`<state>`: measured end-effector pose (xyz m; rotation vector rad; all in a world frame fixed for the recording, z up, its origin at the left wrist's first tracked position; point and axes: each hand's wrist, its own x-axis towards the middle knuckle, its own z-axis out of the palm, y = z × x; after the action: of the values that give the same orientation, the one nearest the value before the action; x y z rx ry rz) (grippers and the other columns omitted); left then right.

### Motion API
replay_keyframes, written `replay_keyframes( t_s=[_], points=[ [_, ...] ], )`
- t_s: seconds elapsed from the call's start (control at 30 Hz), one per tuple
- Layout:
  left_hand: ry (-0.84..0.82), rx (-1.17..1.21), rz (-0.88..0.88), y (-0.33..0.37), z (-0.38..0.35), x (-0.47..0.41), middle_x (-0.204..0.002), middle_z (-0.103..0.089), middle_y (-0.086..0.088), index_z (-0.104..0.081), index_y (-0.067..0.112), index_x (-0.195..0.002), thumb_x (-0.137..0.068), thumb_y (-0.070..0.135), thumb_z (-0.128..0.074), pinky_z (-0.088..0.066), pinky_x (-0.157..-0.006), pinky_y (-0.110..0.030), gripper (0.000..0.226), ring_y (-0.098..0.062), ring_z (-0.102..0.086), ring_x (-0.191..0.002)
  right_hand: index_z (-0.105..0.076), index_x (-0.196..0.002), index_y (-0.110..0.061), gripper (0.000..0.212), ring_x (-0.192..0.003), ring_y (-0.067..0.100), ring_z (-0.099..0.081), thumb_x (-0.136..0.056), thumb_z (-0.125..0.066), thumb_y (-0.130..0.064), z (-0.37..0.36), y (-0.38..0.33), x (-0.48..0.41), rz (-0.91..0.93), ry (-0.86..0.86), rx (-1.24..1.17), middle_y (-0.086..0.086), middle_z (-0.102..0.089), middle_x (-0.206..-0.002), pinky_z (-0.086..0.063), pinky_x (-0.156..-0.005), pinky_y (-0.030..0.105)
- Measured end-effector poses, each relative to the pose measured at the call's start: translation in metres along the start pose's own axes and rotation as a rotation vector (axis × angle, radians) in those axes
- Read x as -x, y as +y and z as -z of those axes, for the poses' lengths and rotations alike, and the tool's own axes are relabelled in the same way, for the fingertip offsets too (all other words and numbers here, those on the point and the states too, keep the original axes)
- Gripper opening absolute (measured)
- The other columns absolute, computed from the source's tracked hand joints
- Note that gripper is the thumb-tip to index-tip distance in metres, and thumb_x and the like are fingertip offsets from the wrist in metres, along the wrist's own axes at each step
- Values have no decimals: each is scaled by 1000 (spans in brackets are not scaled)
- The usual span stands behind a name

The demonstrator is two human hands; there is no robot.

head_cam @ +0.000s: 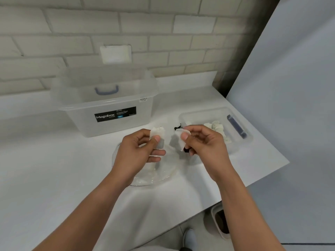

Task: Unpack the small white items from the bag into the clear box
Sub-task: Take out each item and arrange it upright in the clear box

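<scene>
Two white items (157, 137) (178, 141), one per hand (137, 151) (204, 142)

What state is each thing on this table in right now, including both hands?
Left hand: shut on a white item, held above the table.
Right hand: shut on another white item.
Clear bag: flat on the table under the hands.
Small clear box: open, some white pieces already inside.
Large Megabox tub: open, lid off, upright near the wall.

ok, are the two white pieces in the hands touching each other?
Apart. The head view shows white table between the left hand's piece and the right hand's piece, each pinched separately.
</scene>
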<state>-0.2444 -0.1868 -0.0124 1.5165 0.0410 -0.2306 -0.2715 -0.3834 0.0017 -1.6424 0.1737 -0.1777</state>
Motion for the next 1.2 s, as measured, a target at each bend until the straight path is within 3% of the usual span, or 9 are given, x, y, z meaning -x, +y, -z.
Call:
replay_keyframes(
  t_s=[0.17,0.37,0.5,0.6,0.77,0.87,0.93,1.0,1.2],
  points=[
    [-20,4,-1,-6,-34,-12,-98,-76,-8,-72,9,-99,-97,12,-66,-62,-75,-31,7,-24,-78,-85,-74,-95,-12,3,-79,25,-74,-94,-72,-11,53,-8,-34,5,38,67,11,-74,-85,-61,-70,33],
    [-12,0,-21,-12,-75,-27,-101,-74,-6,-73,11,-100,-96,6,-66,-61,-84,-32,10,-20,-77,-91,-78,-103,-9,12,-79,21,-77,-95,-71,-14,104,2,-99,71,89,223,1,-77,-88,-63,-75,32],
    [38,-29,-28,-13,-102,-42,-98,-76,-9,-74,11,-101,-94,9,-71,-62,-84,-36,9,-20,-78,-86,-77,-101,-11,9,-75,17,-77,-94,-72,-13,116,27,-139,50,-37,443,5,-76,-84,-64,-71,31],
    [57,-151,-43,-16,-114,-52,-89,-78,1,-77,21,-99,-91,18,-75,-62,-86,-39,8,-15,-76,-86,-77,-98,-18,9,-74,14,-76,-96,-69,-14,116,44,-160,-11,-192,597,2,-76,-89,-59,-67,26],
    [93,-317,-59,-21,-117,-57,-86,-78,13,-79,29,-95,-89,28,-76,-59,-82,-28,6,-1,-73,-84,-77,-111,-14,18,-86,11,-67,-99,-64,-19,112,63,-180,2,-374,892,-6,-71,-97,-50,-81,24],
    [83,-361,-61,-21,-117,-59,-89,-78,14,-79,31,-95,-88,33,-77,-56,-82,-25,8,-1,-73,-86,-78,-110,-13,18,-92,13,-63,-100,-63,-17,108,71,-186,39,-373,977,1,-75,-106,-47,-83,23],
    [87,-386,-56,-20,-117,-59,-91,-78,15,-78,31,-95,-88,34,-77,-54,-80,-20,8,0,-73,-87,-79,-106,-17,16,-95,19,-67,-99,-65,-19,105,75,-189,55,-348,1022,3,-76,-107,-55,-89,33],
    [90,-398,-47,-20,-117,-59,-92,-78,16,-78,31,-95,-89,34,-76,-51,-77,-16,7,3,-72,-88,-79,-100,-23,13,-95,23,-68,-98,-67,-24,102,79,-189,58,-305,1087,2,-75,-104,-59,-86,41],
    [97,-396,-18,-22,-117,-61,-91,-78,16,-77,30,-97,-88,33,-77,-49,-76,-15,10,4,-72,-87,-78,-95,-24,13,-87,26,-69,-93,-72,-35,99,83,-186,126,-193,1219,2,-75,-95,-57,-73,35]
  ],
)
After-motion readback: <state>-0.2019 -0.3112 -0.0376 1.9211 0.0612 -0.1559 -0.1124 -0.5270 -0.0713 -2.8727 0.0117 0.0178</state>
